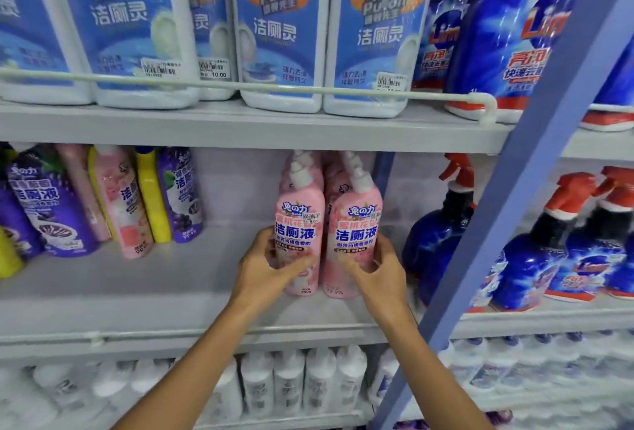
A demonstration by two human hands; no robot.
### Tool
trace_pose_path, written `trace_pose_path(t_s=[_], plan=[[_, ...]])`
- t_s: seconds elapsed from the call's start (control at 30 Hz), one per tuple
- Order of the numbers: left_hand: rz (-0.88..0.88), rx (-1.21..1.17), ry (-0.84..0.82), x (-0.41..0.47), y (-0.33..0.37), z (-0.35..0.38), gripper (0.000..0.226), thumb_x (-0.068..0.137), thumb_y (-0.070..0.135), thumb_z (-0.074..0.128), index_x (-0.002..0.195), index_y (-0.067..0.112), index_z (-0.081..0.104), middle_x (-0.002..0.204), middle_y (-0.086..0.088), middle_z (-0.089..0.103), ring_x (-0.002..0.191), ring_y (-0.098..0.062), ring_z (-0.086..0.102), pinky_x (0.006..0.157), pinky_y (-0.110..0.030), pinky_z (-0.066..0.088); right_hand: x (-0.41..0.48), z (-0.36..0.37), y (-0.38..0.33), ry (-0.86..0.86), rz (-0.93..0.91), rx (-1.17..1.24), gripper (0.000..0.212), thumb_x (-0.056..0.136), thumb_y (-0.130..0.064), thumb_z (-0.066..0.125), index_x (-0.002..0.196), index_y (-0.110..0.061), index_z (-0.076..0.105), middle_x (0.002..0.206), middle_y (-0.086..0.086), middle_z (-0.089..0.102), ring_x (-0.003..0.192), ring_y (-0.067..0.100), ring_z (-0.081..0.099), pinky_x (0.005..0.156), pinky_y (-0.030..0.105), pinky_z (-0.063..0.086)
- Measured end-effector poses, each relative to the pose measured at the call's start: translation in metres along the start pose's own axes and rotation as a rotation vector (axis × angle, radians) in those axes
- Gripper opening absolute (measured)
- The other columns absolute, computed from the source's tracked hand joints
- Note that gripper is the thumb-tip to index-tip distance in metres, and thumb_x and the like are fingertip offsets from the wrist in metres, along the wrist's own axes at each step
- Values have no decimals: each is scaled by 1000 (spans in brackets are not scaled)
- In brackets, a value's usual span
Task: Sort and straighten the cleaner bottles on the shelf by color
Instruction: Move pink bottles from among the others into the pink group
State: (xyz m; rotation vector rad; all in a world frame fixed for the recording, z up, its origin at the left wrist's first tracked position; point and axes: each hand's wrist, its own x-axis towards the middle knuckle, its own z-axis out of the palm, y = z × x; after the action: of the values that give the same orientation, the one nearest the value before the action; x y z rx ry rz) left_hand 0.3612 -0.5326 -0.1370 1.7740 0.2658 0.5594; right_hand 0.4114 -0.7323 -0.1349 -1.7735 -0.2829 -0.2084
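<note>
Both hands up at the middle grey metal shelf (171,285), each wrapped round a bottle. Left hand (266,266) grasping the lower body of the left pink plastic cleaner bottle with a white angled cap (299,224), thumb across its front label. Right hand (379,270) grasping the right pink plastic cleaner bottle with a white angled cap (355,220) the same way. Two bottles upright, side by side and touching, bases on the shelf near its right end, labels facing out. More pink bottles (338,177) just behind them, mostly hidden. Well apart to the left, a leaning, mixed cluster: purple bottles (51,210), a pink bottle (125,203) and a yellow bottle (152,200) tilted against each other. Above, large white jugs with blue labels (278,31) behind a white rail (240,86). Right of the blue slanted upright post (514,203), dark blue spray bottles with red triggers (535,258). Below, rows of white bottles (291,381), blurred.
</note>
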Motion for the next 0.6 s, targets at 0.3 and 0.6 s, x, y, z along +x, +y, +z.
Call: trace_pose_path(t_s=[0.3,0.6], plan=[[65,49,131,5,-5,18,67,60,28,97,117,31,63,102,20,74,88,1,71,81,-27,59,13,5,20,38,5,-103,60,66,-63,84,109,-23,69,94,-15,77,80,-1,73,75,32,64],[37,61,138,8,-6,16,56,60,25,97,106,20,67,93,17,74,82,2,70,74,-20,58,9,1,14,13,-42,-54,38,79,-46,83,109,-28,67,95,-17,75,85,-4,71,72,12,55]])
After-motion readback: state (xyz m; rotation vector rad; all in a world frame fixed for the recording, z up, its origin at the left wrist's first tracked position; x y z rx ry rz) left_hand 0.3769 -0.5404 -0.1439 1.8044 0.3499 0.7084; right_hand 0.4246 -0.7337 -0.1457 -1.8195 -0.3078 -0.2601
